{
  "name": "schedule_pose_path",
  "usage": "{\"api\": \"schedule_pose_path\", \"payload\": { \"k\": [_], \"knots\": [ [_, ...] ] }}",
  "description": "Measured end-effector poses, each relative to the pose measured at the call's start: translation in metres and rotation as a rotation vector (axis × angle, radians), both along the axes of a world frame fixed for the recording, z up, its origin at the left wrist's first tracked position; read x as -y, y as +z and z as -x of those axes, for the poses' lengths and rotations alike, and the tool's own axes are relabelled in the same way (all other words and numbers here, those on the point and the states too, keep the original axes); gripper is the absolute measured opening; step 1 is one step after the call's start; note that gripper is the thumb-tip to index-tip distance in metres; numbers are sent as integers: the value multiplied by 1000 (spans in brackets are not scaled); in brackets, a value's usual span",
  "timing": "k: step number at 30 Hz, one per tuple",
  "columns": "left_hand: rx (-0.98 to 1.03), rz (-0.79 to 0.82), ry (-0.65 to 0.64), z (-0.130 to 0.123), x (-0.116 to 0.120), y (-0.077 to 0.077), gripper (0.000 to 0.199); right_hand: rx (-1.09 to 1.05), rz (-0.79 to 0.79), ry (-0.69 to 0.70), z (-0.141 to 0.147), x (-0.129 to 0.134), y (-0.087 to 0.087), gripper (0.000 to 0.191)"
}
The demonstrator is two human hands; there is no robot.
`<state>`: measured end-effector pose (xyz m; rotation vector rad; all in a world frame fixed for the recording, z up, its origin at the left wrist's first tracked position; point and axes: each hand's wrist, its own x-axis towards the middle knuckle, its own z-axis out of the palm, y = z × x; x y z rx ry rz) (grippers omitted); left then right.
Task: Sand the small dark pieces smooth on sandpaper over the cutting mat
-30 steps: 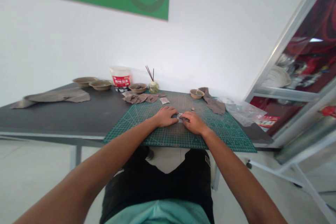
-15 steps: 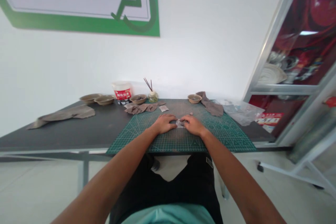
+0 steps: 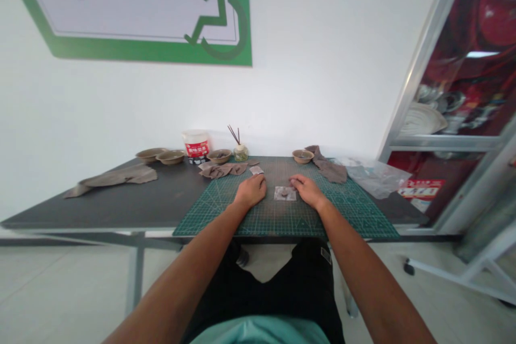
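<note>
Okay so my left hand (image 3: 252, 191) and right hand (image 3: 307, 192) are apart, lying open on the green gridded cutting mat (image 3: 342, 209), either side of a small white paper square (image 3: 292, 195); the dark lump (image 3: 285, 193) on it is too tiny to make out.

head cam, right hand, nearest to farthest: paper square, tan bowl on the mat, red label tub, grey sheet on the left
From the right hand:
1. paper square, left of it
2. tan bowl, far mat edge
3. red-label tub, table's back
4. grey sheet, table's left end
</note>
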<state>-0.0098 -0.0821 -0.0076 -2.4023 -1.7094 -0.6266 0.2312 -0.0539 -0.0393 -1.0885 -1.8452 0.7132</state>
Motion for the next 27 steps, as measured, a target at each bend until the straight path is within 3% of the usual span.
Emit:
{"api": "schedule_pose_path", "payload": {
  "k": [13,27],
  "knots": [
    [58,94,217,0,0,4,35,-110,137,-62,-9,0,-1,32],
    [23,115,176,0,-5,-3,33,-224,232,-74,-9,-4,-4,32]
  ]
}}
